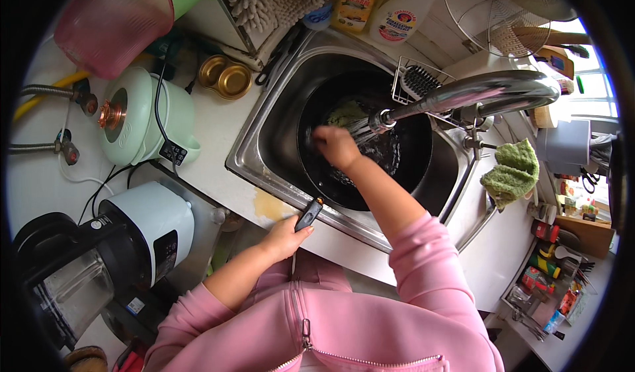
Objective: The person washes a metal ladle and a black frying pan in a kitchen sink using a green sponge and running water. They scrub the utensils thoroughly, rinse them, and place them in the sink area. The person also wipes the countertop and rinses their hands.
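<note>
A black frying pan lies in the stainless steel sink, under water running from the chrome faucet. My left hand grips the pan's black handle at the sink's front edge. Over the pan is my right hand, blurred, its fingers bent; whether it holds anything cannot be told. Just beyond its fingers, a green cloth or scrubbing pad shows in the pan, partly under the stream.
Left of the sink stand a mint-green electric cooker and gold-coloured lids. A wire caddy with a brush hangs at the sink's back right. A green cloth hangs right of the faucet. Cleaner bottles stand behind.
</note>
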`<state>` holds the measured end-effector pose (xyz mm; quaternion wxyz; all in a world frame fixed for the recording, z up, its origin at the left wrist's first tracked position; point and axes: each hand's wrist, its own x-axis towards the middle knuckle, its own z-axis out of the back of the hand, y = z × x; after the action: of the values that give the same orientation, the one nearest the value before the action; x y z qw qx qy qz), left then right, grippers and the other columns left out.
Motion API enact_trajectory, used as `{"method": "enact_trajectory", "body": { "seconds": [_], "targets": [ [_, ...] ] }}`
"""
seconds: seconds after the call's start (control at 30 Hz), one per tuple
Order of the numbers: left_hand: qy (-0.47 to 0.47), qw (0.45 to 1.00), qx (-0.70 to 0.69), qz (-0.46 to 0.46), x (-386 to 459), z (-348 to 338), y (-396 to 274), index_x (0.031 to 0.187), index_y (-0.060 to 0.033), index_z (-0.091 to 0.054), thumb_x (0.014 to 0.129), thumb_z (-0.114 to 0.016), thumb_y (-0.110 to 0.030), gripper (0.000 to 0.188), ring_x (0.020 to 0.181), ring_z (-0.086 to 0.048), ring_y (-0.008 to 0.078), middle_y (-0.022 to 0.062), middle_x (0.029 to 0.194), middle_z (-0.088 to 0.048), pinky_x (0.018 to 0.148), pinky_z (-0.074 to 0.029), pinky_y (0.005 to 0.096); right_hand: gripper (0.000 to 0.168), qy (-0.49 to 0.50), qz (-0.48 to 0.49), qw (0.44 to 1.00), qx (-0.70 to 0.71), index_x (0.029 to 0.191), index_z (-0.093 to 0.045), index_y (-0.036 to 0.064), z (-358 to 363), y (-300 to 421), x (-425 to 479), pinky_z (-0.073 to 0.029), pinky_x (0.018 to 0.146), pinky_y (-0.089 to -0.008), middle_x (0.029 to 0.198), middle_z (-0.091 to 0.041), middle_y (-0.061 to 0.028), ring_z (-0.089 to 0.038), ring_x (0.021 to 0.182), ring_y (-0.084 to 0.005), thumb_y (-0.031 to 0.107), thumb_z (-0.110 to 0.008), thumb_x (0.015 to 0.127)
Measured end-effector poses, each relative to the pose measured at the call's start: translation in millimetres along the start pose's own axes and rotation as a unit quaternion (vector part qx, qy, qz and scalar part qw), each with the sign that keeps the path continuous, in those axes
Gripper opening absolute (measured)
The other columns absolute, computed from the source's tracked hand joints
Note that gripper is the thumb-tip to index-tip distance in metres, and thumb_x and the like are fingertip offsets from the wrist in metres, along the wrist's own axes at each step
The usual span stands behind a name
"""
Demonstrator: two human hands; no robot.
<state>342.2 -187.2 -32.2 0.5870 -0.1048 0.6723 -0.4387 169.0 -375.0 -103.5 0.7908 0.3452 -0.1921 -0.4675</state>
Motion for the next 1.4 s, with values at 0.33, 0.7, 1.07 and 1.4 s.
{"method": "enact_trajectory", "body": {
  "seconds": [0.33,0.7,1.07,1.4],
  "targets": [
    [-0.033,0.998,-0.016,0.06,-1,4,-5,0.083,-0.0017,-0.055,0.085,-0.062,-0.031,0.03,0.06,-0.054,0.0254,0.0124,0.067,-0.058,0.059,-0.044,0.037,0.027,-0.111,-0.246,0.906,-0.327,0.108,-0.059,0.009,95,-104,35,-0.05,0.081,-0.0417,0.11,-0.061,-0.0174,-0.061,0.1,-0.0322,0.019,-0.049,0.085],
    [0.014,0.993,-0.095,0.074,-1,-1,-17,0.084,-0.0079,-0.045,0.091,-0.057,-0.025,0.022,0.037,-0.039,0.0098,0.0009,0.052,-0.043,0.033,-0.033,0.0258,0.024,0.134,-0.08,0.982,-0.104,0.095,-0.061,0.01,0,-17,-21,-0.05,0.078,-0.0446,0.091,-0.063,-0.0193,-0.062,0.091,-0.0353,0.002,-0.052,0.074],
    [-0.055,0.998,0.011,0.038,1,2,0,0.084,-0.0019,-0.057,0.084,-0.063,-0.034,0.033,0.064,-0.056,0.025,0.0128,0.069,-0.059,0.061,-0.044,0.0369,0.021,-0.011,-0.147,0.858,-0.492,0.101,-0.062,0.008,118,-89,42,-0.055,0.071,-0.0384,0.1,-0.063,-0.0167,-0.066,0.087,-0.0293,0.013,-0.052,0.084],
    [-0.039,0.998,0.016,0.039,1,0,-4,0.084,-0.0024,-0.055,0.085,-0.061,-0.033,0.032,0.062,-0.054,0.024,0.0115,0.068,-0.057,0.059,-0.043,0.0356,0.024,0.227,-0.16,0.945,-0.172,0.1,-0.062,0.002,32,-13,-46,-0.05,0.081,-0.0441,0.097,-0.064,-0.0211,-0.062,0.093,-0.0377,0.006,-0.049,0.08]
  ]
}}
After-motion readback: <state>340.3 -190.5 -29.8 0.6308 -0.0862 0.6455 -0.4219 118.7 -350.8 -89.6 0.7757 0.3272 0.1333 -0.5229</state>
